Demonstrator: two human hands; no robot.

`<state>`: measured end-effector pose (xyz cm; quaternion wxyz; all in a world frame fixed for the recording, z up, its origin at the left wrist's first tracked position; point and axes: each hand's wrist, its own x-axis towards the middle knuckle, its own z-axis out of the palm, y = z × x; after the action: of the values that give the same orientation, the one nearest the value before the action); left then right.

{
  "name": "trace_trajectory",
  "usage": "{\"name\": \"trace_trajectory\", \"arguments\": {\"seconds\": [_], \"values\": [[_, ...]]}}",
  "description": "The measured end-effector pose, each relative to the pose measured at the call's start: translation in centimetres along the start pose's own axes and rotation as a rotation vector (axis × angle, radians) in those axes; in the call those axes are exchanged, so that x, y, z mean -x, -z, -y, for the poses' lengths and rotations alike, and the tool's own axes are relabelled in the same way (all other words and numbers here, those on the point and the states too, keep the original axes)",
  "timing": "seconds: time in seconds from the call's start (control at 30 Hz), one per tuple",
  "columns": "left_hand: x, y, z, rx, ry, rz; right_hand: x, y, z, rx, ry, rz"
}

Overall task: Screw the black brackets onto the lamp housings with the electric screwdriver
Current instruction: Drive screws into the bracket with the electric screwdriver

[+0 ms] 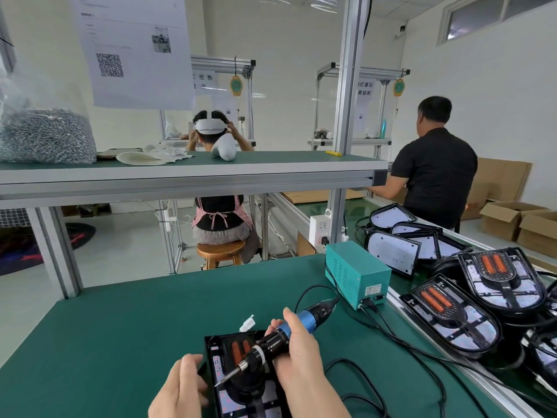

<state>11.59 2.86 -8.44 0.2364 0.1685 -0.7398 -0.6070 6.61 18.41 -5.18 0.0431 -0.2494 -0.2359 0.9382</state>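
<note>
Black plastic forms the lamp housing [220,340], a flat, straight-edged shell lying on the green matte bench [120,342] just before us. Inside it are two orange strips [239,349] and, at its middle, a glossy rounded black bracket [247,387]. Our left hand [180,390] curls round the housing's left edge. Our right hand [301,354] wraps the blue-and-black electric screwdriver [271,345], whose thin metal bit slants down-left over the housing.

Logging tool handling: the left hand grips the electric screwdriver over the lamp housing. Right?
No. In the head view the right hand grips the electric screwdriver over the lamp housing; the left hand holds the housing's edge.
</note>
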Motion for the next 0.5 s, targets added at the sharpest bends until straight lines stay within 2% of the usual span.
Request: {"name": "trace_trajectory", "arguments": {"seconds": [0.07,0.2,0.33,0.5], "values": [[-0.5,-0.6,-0.4,-0.024,0.180,0.044,-0.3,-0.3,0.6,-0.023,0.010,0.011],[-1.1,-0.8,-1.1,-0.213,0.209,0.222,-0.8,-1.5,2.0,-0.015,0.049,0.056],[-1.0,-1.6,-1.6,-0.152,0.307,0.309,-1.5,-3.5,3.5,0.055,0.160,0.077],[-0.8,-1.9,-0.9,-0.046,0.339,0.372,-2.4,-6.4,4.6,0.072,0.335,0.104]]}}
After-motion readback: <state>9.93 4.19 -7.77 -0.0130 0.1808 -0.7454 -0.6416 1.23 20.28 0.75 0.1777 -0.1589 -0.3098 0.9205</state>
